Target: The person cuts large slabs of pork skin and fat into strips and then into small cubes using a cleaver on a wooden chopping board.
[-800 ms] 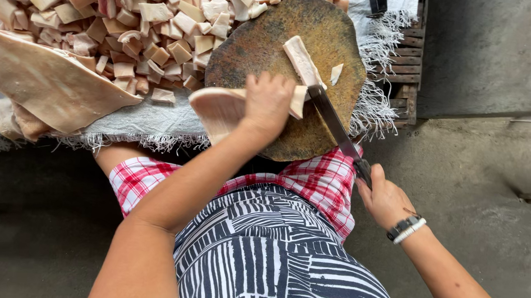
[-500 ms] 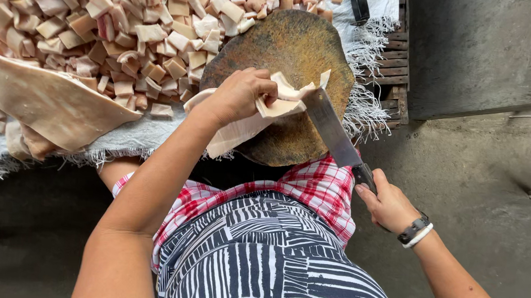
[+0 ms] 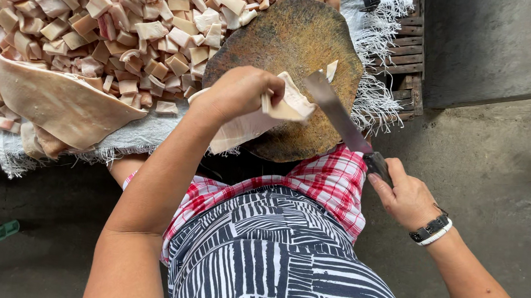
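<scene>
Grey concrete floor across the right and bottom of the frame; low slatted wooden platform at upper right, draped with a white fringed cloth.

Round, worn wooden chopping block at upper centre, resting on the cloth. Heap of pale pink and cream cut cubes filling the upper left, packed right up against the block's left edge. Large uncut sheet of the same pale, skin-like material at left, hanging partly over the platform edge.

Left hand at centre, over the block's lower half, fingers closed around a narrow folded strip of the pale material, lifted slightly off the wood. Right hand at right of centre, below the block, wrapped tight around the dark handle of a cleaver, blade angled up and left, tip just beside the strip and close to the left fingers. Dark wristband and white bracelet on the right wrist. Red checked fabric and a black-and-white striped garment in the lower centre.

Risks, as judgement only: blade very near the holding fingers, so a slip on a likely greasy strip could bring a cut. Strip raised rather than flat, so an uneven chop or a piece flicked to the floor possible. Uncut sheet overhanging at left, liable to slide off. Cubes crowding the block, easily knocked.
</scene>
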